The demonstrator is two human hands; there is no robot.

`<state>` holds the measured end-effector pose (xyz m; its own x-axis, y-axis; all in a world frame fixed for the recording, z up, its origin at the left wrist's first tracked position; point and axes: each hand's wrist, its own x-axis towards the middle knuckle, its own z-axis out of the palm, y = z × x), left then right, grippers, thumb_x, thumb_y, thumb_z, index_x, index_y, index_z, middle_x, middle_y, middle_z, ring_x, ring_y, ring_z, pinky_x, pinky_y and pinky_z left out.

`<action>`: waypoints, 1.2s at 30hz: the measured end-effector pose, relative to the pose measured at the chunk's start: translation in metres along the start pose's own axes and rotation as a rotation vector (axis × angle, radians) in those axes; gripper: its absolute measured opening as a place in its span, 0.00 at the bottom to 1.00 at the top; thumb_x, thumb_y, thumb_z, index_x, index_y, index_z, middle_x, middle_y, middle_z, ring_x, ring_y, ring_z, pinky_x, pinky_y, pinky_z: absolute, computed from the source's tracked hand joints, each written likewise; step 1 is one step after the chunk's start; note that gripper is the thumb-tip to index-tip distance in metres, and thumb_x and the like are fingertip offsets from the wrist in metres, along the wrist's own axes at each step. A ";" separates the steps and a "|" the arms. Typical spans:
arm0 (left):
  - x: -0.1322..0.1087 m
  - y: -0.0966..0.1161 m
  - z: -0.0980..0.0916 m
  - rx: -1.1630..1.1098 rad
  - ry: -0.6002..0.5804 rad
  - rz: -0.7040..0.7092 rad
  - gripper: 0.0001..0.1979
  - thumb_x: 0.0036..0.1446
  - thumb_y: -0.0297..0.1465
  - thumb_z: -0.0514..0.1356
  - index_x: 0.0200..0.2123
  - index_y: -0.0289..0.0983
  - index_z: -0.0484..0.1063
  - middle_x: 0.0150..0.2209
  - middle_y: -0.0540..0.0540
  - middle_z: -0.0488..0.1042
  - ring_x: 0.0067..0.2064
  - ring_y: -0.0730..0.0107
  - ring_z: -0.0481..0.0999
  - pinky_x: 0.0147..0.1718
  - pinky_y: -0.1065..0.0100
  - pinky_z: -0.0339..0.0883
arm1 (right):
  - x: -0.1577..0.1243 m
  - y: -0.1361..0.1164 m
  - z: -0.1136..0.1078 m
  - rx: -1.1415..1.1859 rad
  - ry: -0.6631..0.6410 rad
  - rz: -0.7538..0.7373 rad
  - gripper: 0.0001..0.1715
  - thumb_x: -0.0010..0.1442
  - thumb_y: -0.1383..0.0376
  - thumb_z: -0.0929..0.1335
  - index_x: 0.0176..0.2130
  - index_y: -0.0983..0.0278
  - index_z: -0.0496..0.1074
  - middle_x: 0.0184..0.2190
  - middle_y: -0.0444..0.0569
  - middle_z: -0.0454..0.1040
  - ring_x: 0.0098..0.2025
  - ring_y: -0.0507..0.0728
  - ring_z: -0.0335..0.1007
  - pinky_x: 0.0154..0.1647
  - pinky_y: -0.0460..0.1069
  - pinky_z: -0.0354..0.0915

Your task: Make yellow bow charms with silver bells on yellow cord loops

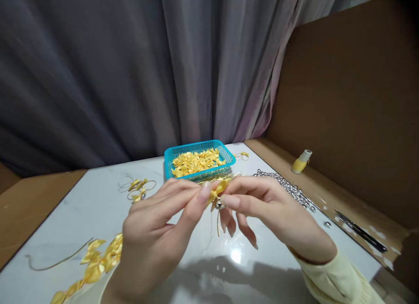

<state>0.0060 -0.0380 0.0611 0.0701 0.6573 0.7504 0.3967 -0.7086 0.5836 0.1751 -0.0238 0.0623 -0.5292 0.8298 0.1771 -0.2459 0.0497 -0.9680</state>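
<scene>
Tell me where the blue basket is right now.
In the head view, the blue basket sits near the middle, at the far edge of the white table, before the curtain and beyond the left hand and right hand.

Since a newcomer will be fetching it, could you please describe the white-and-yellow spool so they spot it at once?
From the white table, look to the brown surface along its right edge. Towards its far end, right of the silver pieces, sits the small tapered spool. Its pale top and yellow lower part set it apart from the dark, slender tool lying nearer.
</scene>
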 end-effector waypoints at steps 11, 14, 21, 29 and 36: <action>0.002 -0.007 -0.005 0.115 -0.104 0.073 0.09 0.57 0.22 0.60 0.30 0.44 0.73 0.28 0.58 0.75 0.28 0.75 0.72 0.33 0.70 0.66 | -0.011 -0.006 -0.008 -0.580 0.210 -0.255 0.12 0.63 0.60 0.67 0.31 0.64 0.74 0.25 0.45 0.74 0.26 0.49 0.67 0.23 0.43 0.64; 0.002 -0.008 -0.004 0.105 -0.137 0.048 0.10 0.57 0.22 0.60 0.28 0.42 0.71 0.27 0.59 0.75 0.27 0.76 0.71 0.33 0.70 0.66 | -0.016 -0.006 -0.004 -0.864 0.371 -0.615 0.01 0.61 0.70 0.69 0.36 0.64 0.72 0.31 0.46 0.75 0.33 0.50 0.69 0.33 0.45 0.66; 0.002 -0.008 -0.004 0.044 -0.197 -0.042 0.11 0.58 0.25 0.60 0.25 0.42 0.73 0.26 0.60 0.76 0.28 0.78 0.73 0.32 0.75 0.65 | -0.009 0.001 0.004 -1.051 0.221 -0.768 0.06 0.61 0.75 0.66 0.38 0.65 0.71 0.35 0.51 0.72 0.38 0.54 0.67 0.40 0.50 0.67; 0.007 -0.004 -0.008 -0.027 -0.204 -0.285 0.13 0.59 0.32 0.59 0.23 0.41 0.75 0.22 0.58 0.75 0.26 0.75 0.74 0.26 0.75 0.64 | 0.006 0.007 -0.023 -0.355 0.055 -0.355 0.11 0.63 0.71 0.64 0.47 0.65 0.66 0.46 0.52 0.69 0.48 0.53 0.69 0.48 0.51 0.67; 0.009 0.001 -0.004 -0.088 -0.161 -0.333 0.15 0.59 0.31 0.59 0.19 0.40 0.72 0.17 0.57 0.69 0.21 0.79 0.66 0.22 0.76 0.58 | 0.018 0.019 -0.026 -0.109 -0.386 0.006 0.08 0.60 0.65 0.70 0.37 0.68 0.70 0.30 0.46 0.72 0.32 0.48 0.70 0.38 0.46 0.67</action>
<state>0.0029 -0.0337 0.0697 0.0960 0.8822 0.4611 0.3426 -0.4642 0.8168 0.1825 0.0066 0.0427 -0.8017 0.5614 0.2053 -0.1653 0.1218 -0.9787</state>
